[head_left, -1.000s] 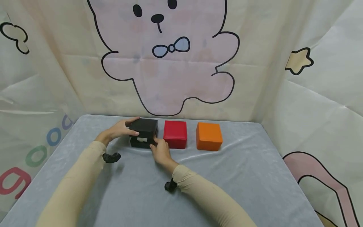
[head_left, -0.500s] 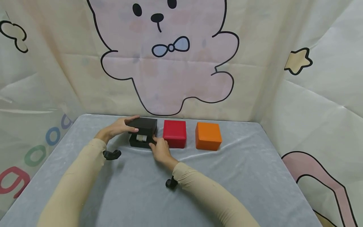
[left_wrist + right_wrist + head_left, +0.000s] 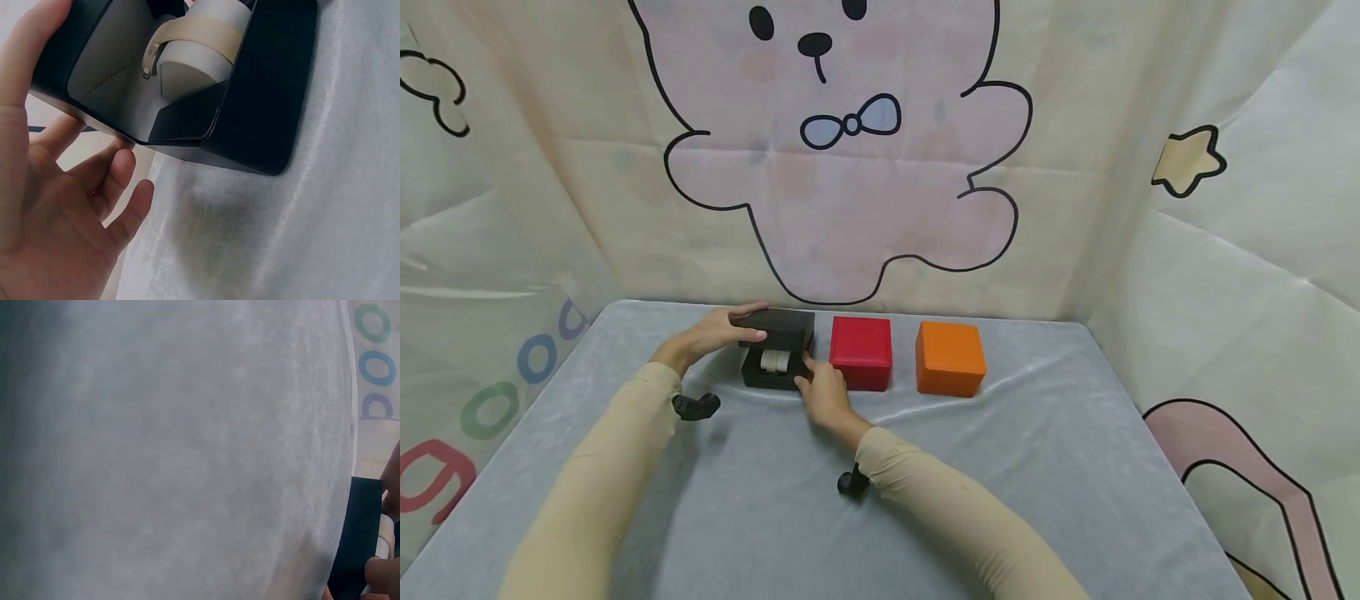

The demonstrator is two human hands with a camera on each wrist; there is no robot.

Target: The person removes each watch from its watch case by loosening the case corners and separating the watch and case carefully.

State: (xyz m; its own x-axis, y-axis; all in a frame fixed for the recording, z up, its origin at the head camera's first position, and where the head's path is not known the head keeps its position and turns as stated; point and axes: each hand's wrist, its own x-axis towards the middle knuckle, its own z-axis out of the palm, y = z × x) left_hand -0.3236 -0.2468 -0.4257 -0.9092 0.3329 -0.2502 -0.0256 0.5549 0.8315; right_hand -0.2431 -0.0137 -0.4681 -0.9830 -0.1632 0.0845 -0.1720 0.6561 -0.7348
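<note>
A black watch box stands at the back left of the table with its lid tilted partly up. Inside, a white cushion bears a watch with a cream strap; its dial is hidden. My left hand holds the lid at its left side, thumb along the front edge and fingers behind. At the right front corner, my right hand grips the box's base. In the right wrist view, the thumb of my right hand lies over the front rim, close to the cushion.
A red box sits just right of the black one, close to my right hand. Farther right is an orange box. Grey cloth covers the table, and a printed curtain hangs right behind its back edge.
My left hand has raised the lid of the watch box, widening the gap and showing more of the white cushion. My right hand has stayed at the base's corner.
</note>
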